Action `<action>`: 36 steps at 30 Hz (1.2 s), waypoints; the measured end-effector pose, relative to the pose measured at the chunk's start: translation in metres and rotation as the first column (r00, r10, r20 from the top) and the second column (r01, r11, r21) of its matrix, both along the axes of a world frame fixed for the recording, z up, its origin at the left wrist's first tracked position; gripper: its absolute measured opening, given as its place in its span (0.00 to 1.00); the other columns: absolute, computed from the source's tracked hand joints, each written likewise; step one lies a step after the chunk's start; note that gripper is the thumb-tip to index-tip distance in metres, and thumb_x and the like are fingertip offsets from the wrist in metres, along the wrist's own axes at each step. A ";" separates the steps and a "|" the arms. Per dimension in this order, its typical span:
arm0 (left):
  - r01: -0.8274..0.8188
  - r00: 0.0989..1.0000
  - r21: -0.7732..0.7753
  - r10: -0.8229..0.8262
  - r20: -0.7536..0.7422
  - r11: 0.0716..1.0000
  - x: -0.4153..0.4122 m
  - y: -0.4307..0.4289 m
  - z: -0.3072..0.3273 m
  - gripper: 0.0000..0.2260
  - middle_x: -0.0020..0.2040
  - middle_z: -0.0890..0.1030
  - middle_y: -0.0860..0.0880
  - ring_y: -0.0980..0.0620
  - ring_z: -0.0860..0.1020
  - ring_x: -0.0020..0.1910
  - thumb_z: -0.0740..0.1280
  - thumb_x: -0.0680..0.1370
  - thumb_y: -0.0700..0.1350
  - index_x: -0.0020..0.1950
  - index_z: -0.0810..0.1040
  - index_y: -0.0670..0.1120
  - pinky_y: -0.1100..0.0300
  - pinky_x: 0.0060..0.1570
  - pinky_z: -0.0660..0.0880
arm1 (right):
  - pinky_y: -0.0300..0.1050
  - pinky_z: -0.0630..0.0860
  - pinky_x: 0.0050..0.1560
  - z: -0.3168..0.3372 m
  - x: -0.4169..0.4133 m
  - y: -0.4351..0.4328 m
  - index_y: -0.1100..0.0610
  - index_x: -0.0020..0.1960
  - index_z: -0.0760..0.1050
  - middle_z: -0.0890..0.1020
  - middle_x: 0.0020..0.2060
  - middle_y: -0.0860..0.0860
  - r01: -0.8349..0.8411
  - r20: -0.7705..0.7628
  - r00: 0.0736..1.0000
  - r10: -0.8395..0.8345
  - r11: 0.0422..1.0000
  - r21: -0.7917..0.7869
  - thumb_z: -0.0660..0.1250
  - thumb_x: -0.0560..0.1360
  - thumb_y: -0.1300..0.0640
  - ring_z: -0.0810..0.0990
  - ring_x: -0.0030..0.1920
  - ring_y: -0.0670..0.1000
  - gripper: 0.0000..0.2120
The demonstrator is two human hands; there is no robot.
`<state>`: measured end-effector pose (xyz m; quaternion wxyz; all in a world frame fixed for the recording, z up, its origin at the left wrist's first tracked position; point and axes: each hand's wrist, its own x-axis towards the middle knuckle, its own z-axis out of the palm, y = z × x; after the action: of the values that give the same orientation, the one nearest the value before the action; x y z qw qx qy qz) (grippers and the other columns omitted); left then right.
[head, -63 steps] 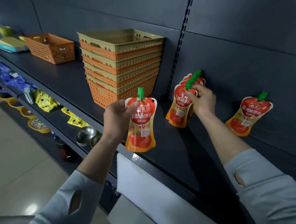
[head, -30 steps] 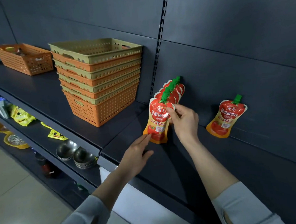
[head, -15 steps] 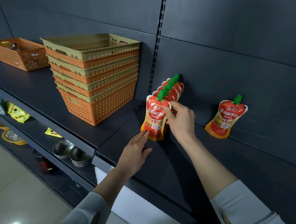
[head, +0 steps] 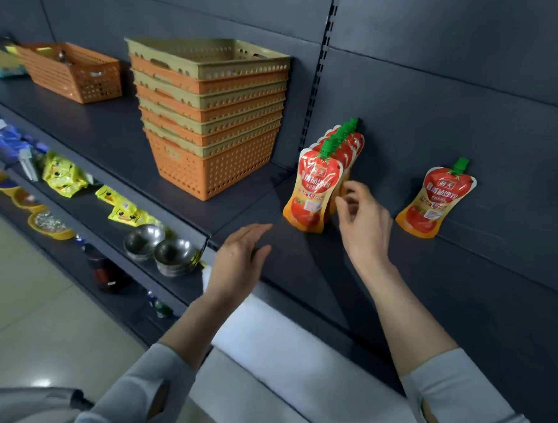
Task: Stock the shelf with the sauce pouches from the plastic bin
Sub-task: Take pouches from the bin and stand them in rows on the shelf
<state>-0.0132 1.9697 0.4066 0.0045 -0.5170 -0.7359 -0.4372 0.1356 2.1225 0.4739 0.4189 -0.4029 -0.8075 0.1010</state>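
On the dark shelf (head: 118, 139) a row of sauce pouches (head: 313, 190) stands upright against the back panel, one behind another. I count about five green caps, though the rear ones overlap too much to be sure. One lone pouch (head: 435, 200) leans on the panel well apart to the right. The person's right hand (head: 363, 219) is just beside the front pouch's right edge, its fingers (head: 354, 186) loosely curled and gripping nothing; whether they brush the pouch I cannot tell. The left hand (head: 238, 258) hovers above the shelf's front, fingers straight and close together, holding nothing. To the left stands one stack of baskets (head: 211, 118), eight by my count, tan and orange by turns, and farther left one single orange basket (head: 70, 72). On the lower shelf sit two steel bowls (head: 175, 255).
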 end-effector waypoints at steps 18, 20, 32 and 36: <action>-0.503 0.534 -0.584 0.760 0.369 0.637 0.061 -0.408 -0.236 0.20 0.66 0.75 0.48 0.47 0.74 0.64 0.68 0.75 0.39 0.67 0.74 0.49 0.54 0.61 0.72 | 0.43 0.76 0.53 -0.277 -0.057 -0.366 0.57 0.65 0.77 0.83 0.54 0.52 -0.475 0.307 0.519 0.798 0.568 -0.673 0.65 0.80 0.55 0.82 0.54 0.53 0.15; -0.526 0.418 -0.618 0.811 0.409 0.583 0.067 -0.433 -0.256 0.23 0.68 0.73 0.50 0.48 0.75 0.64 0.68 0.75 0.40 0.69 0.72 0.51 0.52 0.60 0.74 | 0.43 0.75 0.56 -0.305 -0.073 -0.388 0.57 0.68 0.75 0.82 0.59 0.53 -0.399 0.342 0.404 0.848 0.500 -0.769 0.66 0.80 0.56 0.81 0.58 0.53 0.17; -0.561 0.232 -0.720 0.912 0.337 0.409 0.000 -0.434 -0.371 0.25 0.67 0.75 0.46 0.44 0.74 0.63 0.69 0.76 0.47 0.72 0.68 0.47 0.48 0.59 0.73 | 0.52 0.71 0.66 -0.463 -0.140 -0.447 0.61 0.77 0.55 0.71 0.71 0.58 -0.140 0.564 0.329 0.758 0.629 -0.765 0.67 0.77 0.42 0.72 0.70 0.58 0.39; -0.573 0.249 -0.746 0.939 0.236 0.340 -0.016 -0.425 -0.390 0.17 0.55 0.80 0.44 0.41 0.75 0.54 0.70 0.75 0.48 0.60 0.76 0.43 0.50 0.54 0.70 | 0.52 0.79 0.53 -0.479 -0.139 -0.447 0.57 0.65 0.64 0.79 0.59 0.55 -0.172 0.550 0.425 0.719 0.661 -0.730 0.72 0.70 0.37 0.80 0.58 0.57 0.34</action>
<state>-0.0290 1.5452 0.0168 -0.1645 0.1380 -0.9286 -0.3026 -0.0031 1.6752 -0.0048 -0.1868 -0.2615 -0.9116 0.2562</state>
